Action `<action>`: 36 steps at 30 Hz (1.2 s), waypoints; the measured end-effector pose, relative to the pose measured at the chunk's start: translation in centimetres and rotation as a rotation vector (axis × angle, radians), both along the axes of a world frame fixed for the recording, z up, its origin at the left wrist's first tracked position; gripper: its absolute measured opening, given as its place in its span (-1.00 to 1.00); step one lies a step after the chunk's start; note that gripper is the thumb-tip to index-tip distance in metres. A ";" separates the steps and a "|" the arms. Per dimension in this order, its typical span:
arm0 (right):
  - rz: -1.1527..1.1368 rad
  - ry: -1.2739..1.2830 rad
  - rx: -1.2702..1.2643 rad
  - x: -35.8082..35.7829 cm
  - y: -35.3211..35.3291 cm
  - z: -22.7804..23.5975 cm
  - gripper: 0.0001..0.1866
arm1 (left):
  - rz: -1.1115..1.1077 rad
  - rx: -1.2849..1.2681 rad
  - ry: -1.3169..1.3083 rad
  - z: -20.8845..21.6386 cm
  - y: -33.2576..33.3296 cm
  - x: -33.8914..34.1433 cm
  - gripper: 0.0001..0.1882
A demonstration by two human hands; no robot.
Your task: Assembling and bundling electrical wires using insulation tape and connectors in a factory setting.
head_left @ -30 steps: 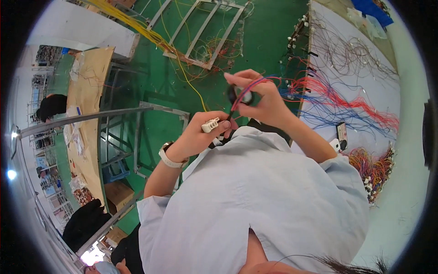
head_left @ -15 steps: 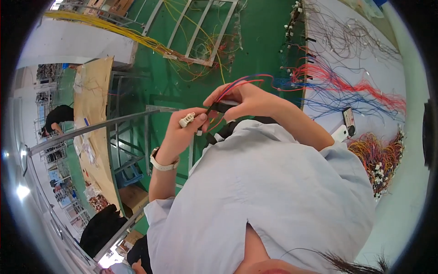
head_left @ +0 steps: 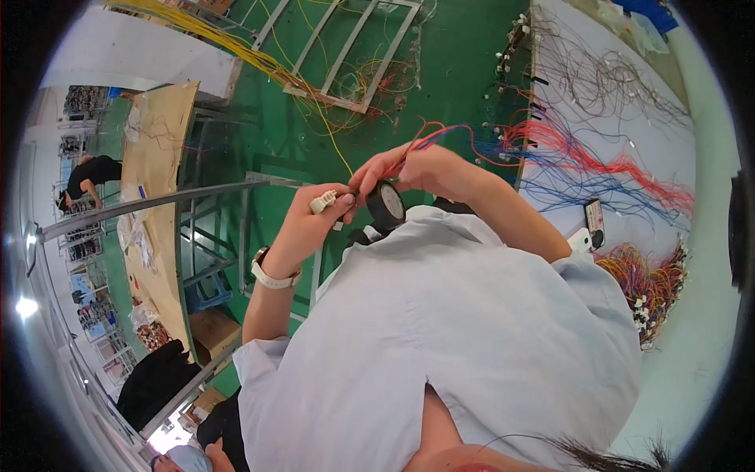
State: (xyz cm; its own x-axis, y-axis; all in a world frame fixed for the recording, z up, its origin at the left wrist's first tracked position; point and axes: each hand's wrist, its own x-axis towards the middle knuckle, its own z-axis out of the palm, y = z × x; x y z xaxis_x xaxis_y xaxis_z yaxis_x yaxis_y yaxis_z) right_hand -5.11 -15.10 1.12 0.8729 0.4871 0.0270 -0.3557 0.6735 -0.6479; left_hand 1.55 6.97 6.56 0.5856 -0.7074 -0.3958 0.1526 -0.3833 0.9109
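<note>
Green floor [head_left: 456, 86] spreads beneath us, and at the top of our view a metal frame [head_left: 346, 103] lies across it, with a bundle of yellow wires [head_left: 255, 57] running over its near corner. To our right, on a pale tabletop [head_left: 659, 149], we see red wires [head_left: 582, 153] strewn above a spread of blue wires [head_left: 566, 185], with a multicoloured wire bundle [head_left: 649, 287] nearer to us, beside our right forearm. On the left, a steel rail [head_left: 173, 197] cuts across our sight of a wooden tabletop [head_left: 161, 126], and beyond it a co-worker [head_left: 94, 173] bends forward. A cardboard box [head_left: 214, 338] sits below that tabletop, near a blue stool [head_left: 208, 293]. Our left hand [head_left: 318, 212], with a white-strapped watch [head_left: 275, 279] at the wrist, is closed on a cream connector [head_left: 322, 202], which pokes out above the thumb. Our right hand [head_left: 417, 167] is curled, its fingertips drawn together against the left ones; red and blue strands rise by its knuckles and trail toward the pale tabletop. A roll of black tape [head_left: 385, 206] sits right under those fingers, in front of our shirt; whether they clasp it or it hangs, we cannot tell.
</note>
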 end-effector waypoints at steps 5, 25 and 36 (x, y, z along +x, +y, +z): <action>-0.209 -0.041 -0.417 -0.7 1.0 0.7 -0.67 | 0.057 0.022 -0.073 0.7 0.5 0.7 -0.82; -0.440 -0.294 -0.515 -0.2 -1.9 1.1 -0.34 | -0.101 0.009 0.108 2.4 -2.4 -2.1 -0.77; -0.029 -0.365 0.031 0.1 -2.9 1.9 -0.32 | -0.061 -0.036 0.083 2.7 -2.1 -0.5 -0.78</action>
State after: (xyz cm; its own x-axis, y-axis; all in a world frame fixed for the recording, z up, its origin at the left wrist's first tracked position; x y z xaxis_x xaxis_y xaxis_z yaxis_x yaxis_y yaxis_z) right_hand -5.05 -17.99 3.04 0.8165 0.4560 0.3542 -0.0848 0.7015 -0.7076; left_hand 1.06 4.92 9.24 0.5070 -0.7555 -0.4149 0.2058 -0.3614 0.9094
